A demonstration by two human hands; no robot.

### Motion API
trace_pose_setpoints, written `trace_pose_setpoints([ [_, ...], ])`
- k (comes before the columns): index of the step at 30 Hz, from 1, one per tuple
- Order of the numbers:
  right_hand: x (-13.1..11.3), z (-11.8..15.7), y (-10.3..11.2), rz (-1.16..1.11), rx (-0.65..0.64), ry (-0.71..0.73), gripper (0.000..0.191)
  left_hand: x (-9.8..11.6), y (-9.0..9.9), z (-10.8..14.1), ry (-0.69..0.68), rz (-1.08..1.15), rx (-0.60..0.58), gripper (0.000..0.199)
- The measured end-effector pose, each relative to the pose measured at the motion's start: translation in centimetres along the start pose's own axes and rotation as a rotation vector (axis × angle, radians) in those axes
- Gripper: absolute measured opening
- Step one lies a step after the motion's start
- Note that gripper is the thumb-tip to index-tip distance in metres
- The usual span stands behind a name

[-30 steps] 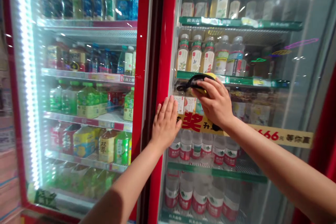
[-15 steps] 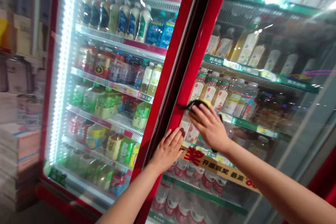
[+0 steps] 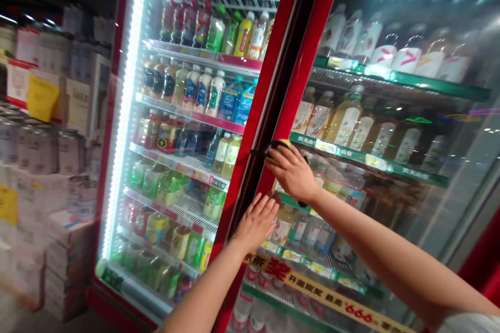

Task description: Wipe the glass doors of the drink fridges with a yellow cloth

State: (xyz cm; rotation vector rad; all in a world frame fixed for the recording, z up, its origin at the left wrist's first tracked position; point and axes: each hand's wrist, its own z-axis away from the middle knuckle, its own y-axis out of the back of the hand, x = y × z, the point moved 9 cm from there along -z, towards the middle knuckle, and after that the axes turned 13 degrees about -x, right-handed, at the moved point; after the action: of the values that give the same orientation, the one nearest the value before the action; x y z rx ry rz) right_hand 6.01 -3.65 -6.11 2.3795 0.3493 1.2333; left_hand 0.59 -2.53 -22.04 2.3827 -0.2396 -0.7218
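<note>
My right hand (image 3: 294,170) presses a dark cloth-like piece with a bit of yellow (image 3: 278,145) against the glass door of the right-hand drinks fridge, beside the red frame (image 3: 299,70). Its exact kind is hard to make out; a thin black end sticks out to the left over the frame, and the palm hides most of it. Lower and to the left, my left hand (image 3: 255,223) lies flat on the door's red edge, fingers stretched out, holding nothing. Bottled drinks (image 3: 347,122) stand on shelves behind the glass.
To the left is a second lit fridge (image 3: 195,161) with bottles and cans on its shelves. A yellow banner sticker (image 3: 312,289) crosses the right door below my hands. Stacked cartons (image 3: 64,265) and canned goods (image 3: 29,145) stand at the far left.
My view has tilted upward, so the shelves appear lower. My right hand with the dark piece has moved up and left over the glass to the frame; my left hand has shifted up the door.
</note>
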Motion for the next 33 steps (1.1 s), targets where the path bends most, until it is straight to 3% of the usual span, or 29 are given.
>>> trace_pose_setpoints([
  [3,-1.0,0.4,-0.1,-0.008,-0.096,0.234,0.035,-1.1,1.4,-1.8,-0.01,0.017,0.004,0.05],
  [5,1.7,-1.2,1.5,0.023,-0.108,0.247,0.038,-1.9,3.2,-3.8,-0.033,0.006,0.023,0.059],
  [10,15.9,-7.0,9.4,0.115,-0.008,-0.119,0.048,-5.0,9.4,-11.9,0.023,-0.01,0.083,0.072],
  [13,20.7,-4.3,12.2,0.148,0.097,-0.364,0.048,-6.7,12.7,-16.0,0.058,0.003,0.128,0.076],
  [16,19.7,1.1,11.4,0.169,0.132,-0.435,0.05,-8.4,14.8,-18.2,0.099,0.015,0.161,0.075],
  [18,16.8,2.4,9.9,0.18,0.082,-0.261,0.05,-9.6,15.9,-19.3,0.104,0.015,0.157,0.074],
  [20,15.6,1.0,9.2,0.171,0.01,-0.09,0.05,-10.4,17.0,-20.7,0.078,0.006,0.153,0.071],
  [22,18.6,-2.4,10.8,0.155,-0.005,-0.155,0.05,-11.3,18.5,-22.3,0.068,-0.006,0.172,0.069],
  [25,26.3,-7.6,15.5,0.125,0.084,-0.361,0.046,-12.4,20.9,-24.8,0.1,-0.017,0.209,0.072],
  [27,29.9,-9.1,17.8,0.112,0.157,-0.467,0.046,-13.0,21.9,-26.1,0.116,-0.019,0.206,0.074],
  [30,30.3,-7.7,18.1,0.113,0.249,-0.54,0.047,-13.6,22.4,-26.6,0.11,-0.028,0.175,0.077],
  [33,26.5,-5.9,15.7,0.125,0.215,-0.412,0.047,-14.2,22.2,-25.8,0.064,-0.059,0.128,0.076],
])
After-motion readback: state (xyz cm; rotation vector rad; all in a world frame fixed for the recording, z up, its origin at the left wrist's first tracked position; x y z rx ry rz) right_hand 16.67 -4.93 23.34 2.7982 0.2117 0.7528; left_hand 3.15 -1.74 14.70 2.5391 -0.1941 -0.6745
